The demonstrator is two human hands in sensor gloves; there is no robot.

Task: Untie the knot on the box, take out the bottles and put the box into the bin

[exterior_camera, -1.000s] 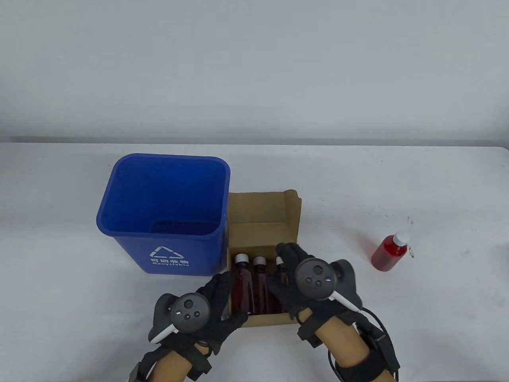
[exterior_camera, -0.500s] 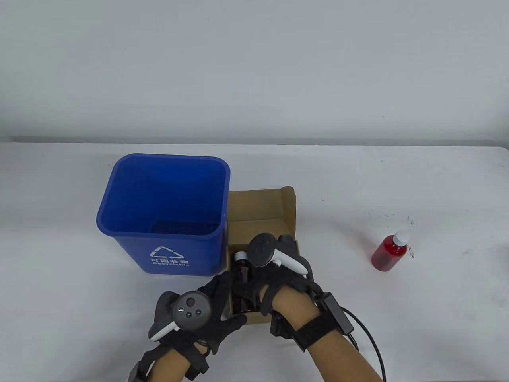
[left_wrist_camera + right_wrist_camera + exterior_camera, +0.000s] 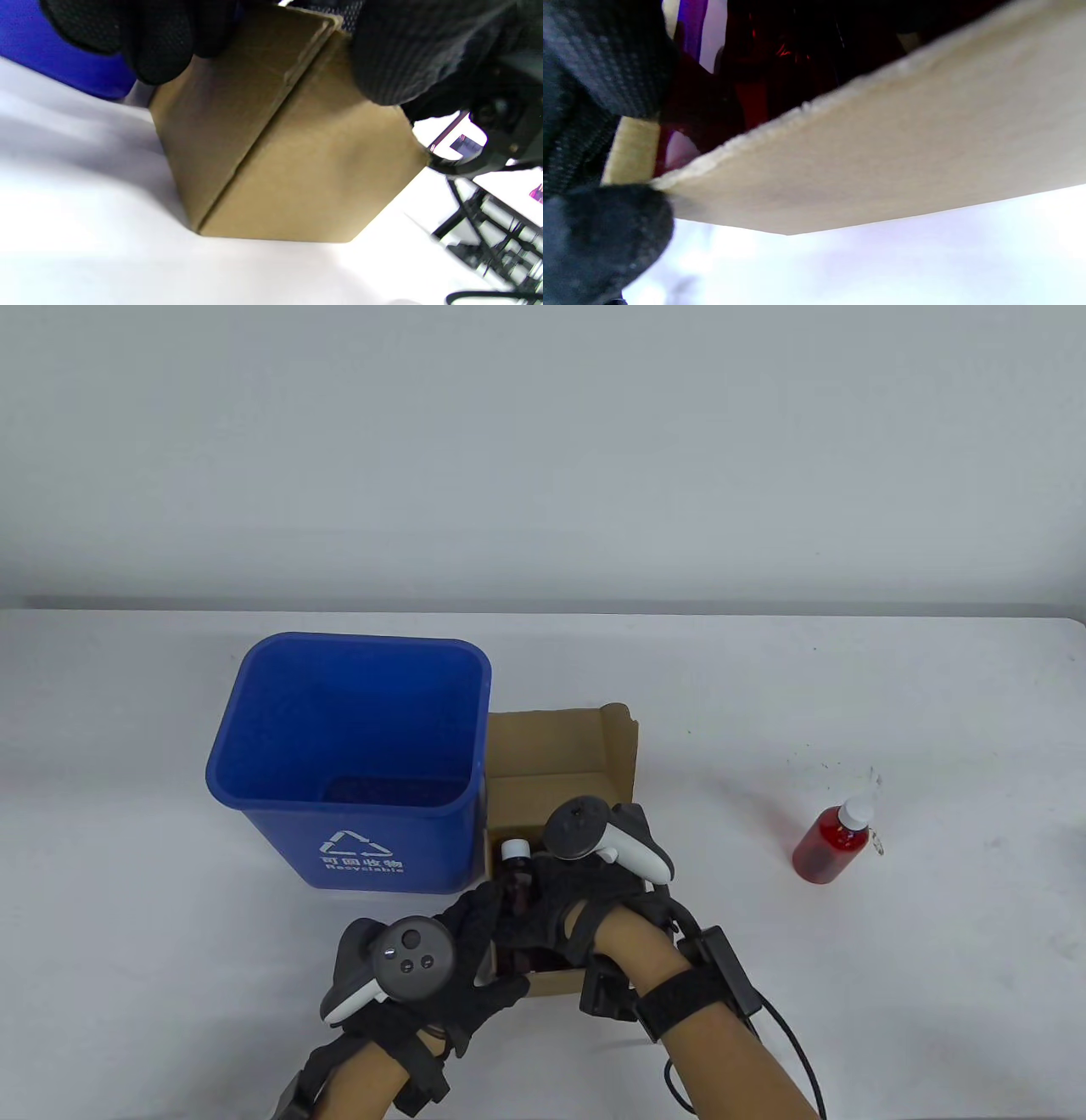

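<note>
The open cardboard box (image 3: 551, 746) stands right of the blue bin (image 3: 280, 831). My left hand (image 3: 488, 954) grips the box's near-left corner; in the left wrist view its fingers (image 3: 157, 38) and thumb curl over the top edge of the box (image 3: 297, 169). My right hand (image 3: 585, 899) reaches down into the box, with fingers (image 3: 598, 63) curled round a dark red bottle (image 3: 755, 93) just behind the box wall (image 3: 882, 161). One white-capped bottle (image 3: 514, 853) shows left of that hand. The others inside are hidden.
A red bottle with a white cap (image 3: 831, 841) lies on the table to the right, with small dark specks around it. The bin's blue wall (image 3: 63, 72) is close against the box's left side. The white table runs wide on both sides.
My right hand turned over and went down into the box, covering the two right-hand bottles, then shifted slightly right. The left hand stayed on the box corner.
</note>
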